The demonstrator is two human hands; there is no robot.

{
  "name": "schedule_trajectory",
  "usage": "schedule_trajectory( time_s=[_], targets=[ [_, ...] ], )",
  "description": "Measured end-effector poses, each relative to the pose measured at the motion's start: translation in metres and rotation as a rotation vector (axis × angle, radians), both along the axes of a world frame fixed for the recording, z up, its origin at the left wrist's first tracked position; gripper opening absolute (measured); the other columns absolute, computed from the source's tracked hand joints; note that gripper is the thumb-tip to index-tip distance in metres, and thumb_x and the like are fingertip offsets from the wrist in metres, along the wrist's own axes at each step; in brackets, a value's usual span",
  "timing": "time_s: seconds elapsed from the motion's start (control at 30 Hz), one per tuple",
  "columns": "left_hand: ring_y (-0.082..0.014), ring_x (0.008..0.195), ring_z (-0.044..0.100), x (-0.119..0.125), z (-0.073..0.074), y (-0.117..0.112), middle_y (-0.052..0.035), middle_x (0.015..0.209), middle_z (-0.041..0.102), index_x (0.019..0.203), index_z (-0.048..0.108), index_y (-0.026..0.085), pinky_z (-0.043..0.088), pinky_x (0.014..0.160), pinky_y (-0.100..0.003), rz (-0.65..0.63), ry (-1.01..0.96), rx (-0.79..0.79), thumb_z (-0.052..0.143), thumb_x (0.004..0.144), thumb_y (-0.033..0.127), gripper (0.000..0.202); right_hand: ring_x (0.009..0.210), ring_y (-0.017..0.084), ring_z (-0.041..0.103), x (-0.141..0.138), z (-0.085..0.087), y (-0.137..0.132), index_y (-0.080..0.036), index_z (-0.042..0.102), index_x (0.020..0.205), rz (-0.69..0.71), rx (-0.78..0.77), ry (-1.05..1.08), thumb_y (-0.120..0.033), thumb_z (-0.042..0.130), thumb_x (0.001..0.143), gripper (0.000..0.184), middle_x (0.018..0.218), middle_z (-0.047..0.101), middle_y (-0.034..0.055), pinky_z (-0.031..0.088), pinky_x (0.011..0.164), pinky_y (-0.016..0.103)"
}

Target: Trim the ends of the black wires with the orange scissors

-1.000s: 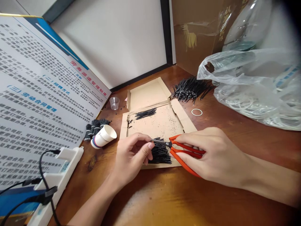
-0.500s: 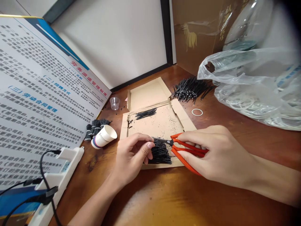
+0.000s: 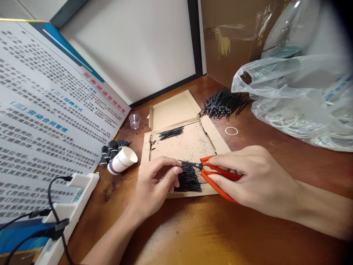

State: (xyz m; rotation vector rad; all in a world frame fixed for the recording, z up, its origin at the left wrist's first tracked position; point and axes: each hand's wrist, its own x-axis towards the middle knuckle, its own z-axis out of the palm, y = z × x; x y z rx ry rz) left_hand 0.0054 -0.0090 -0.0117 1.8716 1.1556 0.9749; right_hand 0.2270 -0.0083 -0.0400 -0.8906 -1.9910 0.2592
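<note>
My left hand (image 3: 156, 186) pinches a thin black wire piece between thumb and forefinger, just left of a pile of short black wires (image 3: 189, 179) on the flattened cardboard box (image 3: 190, 141). My right hand (image 3: 255, 180) grips orange-handled snips (image 3: 212, 173), whose dark blades point left and meet the pinched wire near my left fingertips. A smaller bunch of black wires (image 3: 171, 133) lies at the far side of the cardboard.
A tipped paper cup (image 3: 122, 160) and bundled black wires (image 3: 110, 149) lie left of the cardboard. A small clear cup (image 3: 134, 120), a wire heap (image 3: 222, 104), a rubber band (image 3: 231, 131), a plastic bag (image 3: 298, 103), a leaning printed board (image 3: 46, 110) and a power strip (image 3: 66, 213) surround them.
My right hand and the snips shifted slightly up and left; the blades stay at my left fingertips. My left hand has barely moved.
</note>
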Motion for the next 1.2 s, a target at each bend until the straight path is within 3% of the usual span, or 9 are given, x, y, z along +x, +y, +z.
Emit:
schedule_trajectory(
  time_s=[0.23,0.33,0.43,0.57,0.7,0.8,0.93,1.07,1.2],
  targets=[
    [-0.0081,0.049,0.058,0.0,-0.002,0.001,-0.0007,0.073,0.065,0.104,0.066,0.02,0.048,0.041,-0.018,-0.013,-0.032,0.044,0.061,0.092,0.017,0.014,0.042,0.008,0.042,0.003,0.003,0.002,-0.017,0.062,0.065,-0.075,0.019,0.067,-0.019,0.06,0.085,0.02,0.053,0.057,0.0003,0.03,0.044,0.025],
    [-0.007,0.049,0.057,-0.005,-0.002,0.006,0.0003,0.075,0.064,0.107,0.067,0.021,0.047,0.044,-0.019,-0.047,0.081,0.228,0.057,0.093,0.012,0.02,0.042,0.008,0.043,0.004,0.003,0.006,-0.017,0.063,0.064,-0.102,0.03,0.054,-0.019,0.059,0.085,0.021,0.053,0.059,0.0008,0.031,0.044,0.025],
    [-0.0088,0.052,0.058,-0.014,0.0,0.017,-0.0008,0.072,0.067,0.097,0.07,0.019,0.047,0.05,-0.022,-0.033,0.325,0.471,0.057,0.091,0.012,0.016,0.042,0.008,0.041,0.006,0.002,0.011,-0.016,0.063,0.064,-0.142,0.037,0.048,-0.02,0.059,0.085,0.021,0.053,0.058,0.0006,0.028,0.044,0.026],
    [-0.0119,0.055,0.06,-0.02,0.003,0.046,-0.0022,0.07,0.07,0.085,0.07,0.016,0.047,0.054,-0.024,0.055,0.515,0.453,0.063,0.088,0.018,0.008,0.042,0.008,0.035,0.008,0.002,0.016,-0.015,0.064,0.064,-0.192,0.023,0.024,-0.025,0.059,0.085,0.024,0.048,0.05,-0.0017,0.026,0.044,0.027],
    [-0.0145,0.063,0.062,-0.014,0.001,0.087,-0.0028,0.07,0.07,0.076,0.07,0.016,0.048,0.063,-0.026,0.018,0.695,0.438,0.065,0.083,0.012,0.01,0.043,0.008,0.035,0.01,0.001,0.02,-0.016,0.064,0.066,-0.209,-0.019,-0.014,-0.03,0.058,0.085,0.025,0.047,0.047,-0.0029,0.027,0.045,0.025],
    [-0.018,0.073,0.064,-0.003,-0.004,0.118,-0.0067,0.079,0.072,0.077,0.072,0.016,0.048,0.07,-0.029,0.004,0.754,0.442,0.064,0.082,0.009,0.012,0.042,0.009,0.037,0.011,-0.001,0.023,-0.016,0.065,0.067,-0.228,-0.02,-0.046,-0.031,0.058,0.085,0.025,0.045,0.046,-0.0028,0.027,0.045,0.026],
    [-0.0225,0.08,0.064,0.011,-0.009,0.141,-0.0116,0.088,0.071,0.08,0.073,0.014,0.047,0.067,-0.031,0.026,0.836,0.443,0.061,0.083,0.008,0.014,0.042,0.009,0.037,0.011,-0.002,0.026,-0.016,0.065,0.066,-0.24,-0.013,-0.051,-0.03,0.058,0.085,0.025,0.046,0.048,-0.002,0.027,0.045,0.026],
    [-0.0232,0.083,0.063,0.012,-0.007,0.131,-0.0134,0.096,0.069,0.096,0.071,0.013,0.046,0.069,-0.033,0.055,0.863,0.445,0.064,0.082,0.011,0.016,0.043,0.009,0.04,0.012,-0.002,0.027,-0.015,0.067,0.067,-0.243,-0.032,-0.051,-0.03,0.058,0.085,0.025,0.048,0.051,-0.0005,0.027,0.046,0.026],
    [-0.0168,0.073,0.06,-0.001,0.0,0.088,-0.0059,0.085,0.069,0.089,0.069,0.015,0.047,0.071,-0.03,-0.008,0.832,0.423,0.064,0.086,0.017,0.006,0.043,0.009,0.039,0.013,0.0,0.025,-0.014,0.068,0.068,-0.223,-0.031,-0.053,-0.03,0.056,0.085,0.026,0.048,0.053,-0.0004,0.028,0.047,0.026]
  ],
)
